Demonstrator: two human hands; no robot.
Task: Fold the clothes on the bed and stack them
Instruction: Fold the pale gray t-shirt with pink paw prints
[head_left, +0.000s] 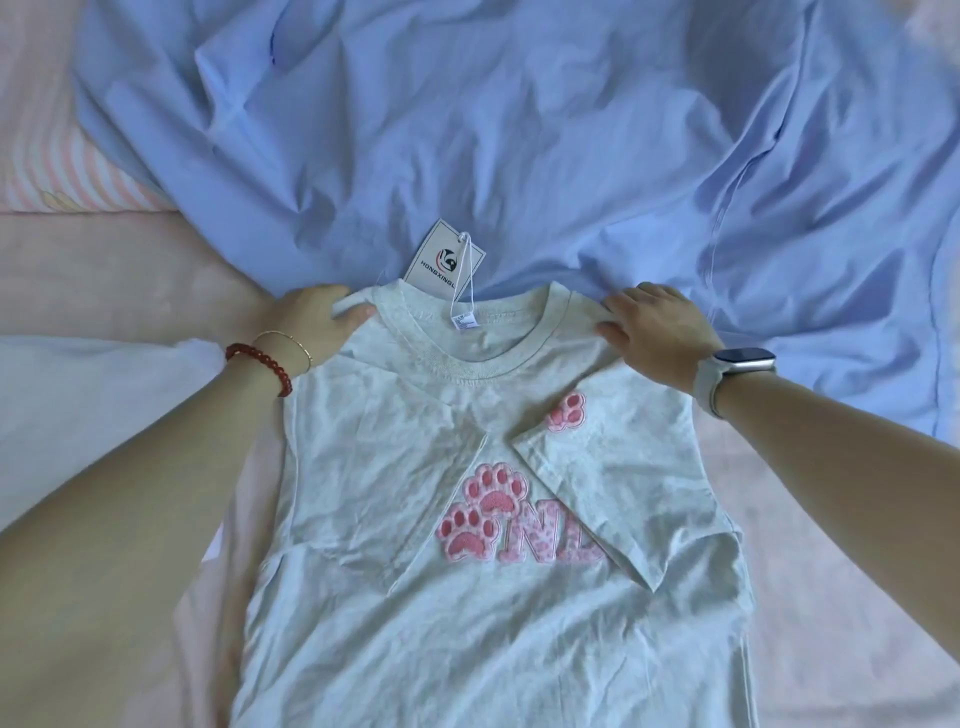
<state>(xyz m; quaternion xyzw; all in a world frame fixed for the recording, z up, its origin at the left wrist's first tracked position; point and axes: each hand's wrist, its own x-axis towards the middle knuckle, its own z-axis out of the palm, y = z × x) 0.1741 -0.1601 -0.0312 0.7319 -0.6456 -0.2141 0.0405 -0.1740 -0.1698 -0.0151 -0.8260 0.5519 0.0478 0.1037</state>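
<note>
The pale T-shirt lies lengthwise, collar pointing away, both sleeves folded inward over pink paw prints. The left hand and right hand each pinch a shoulder.

Soft, even daylight, slightly washed-out picture w/ wide-angle bending at the edges.

We see bright diffuse light, no hard glare; the top right corner is nearly overexposed, and the pink bed sheet looks pale and low in contrast. Shadows are weak: soft grey ones in the creases of the blue cloth, and a faint one under the left forearm. The middle is approx. sharp, e.g. the letters on the hang tag are readable and the paw patches are clear. Toward the borders we notice softness and stretching, esp. both forearms look very wide near the bottom. The whole frame has a light haze, colours are a bit cool.
</note>
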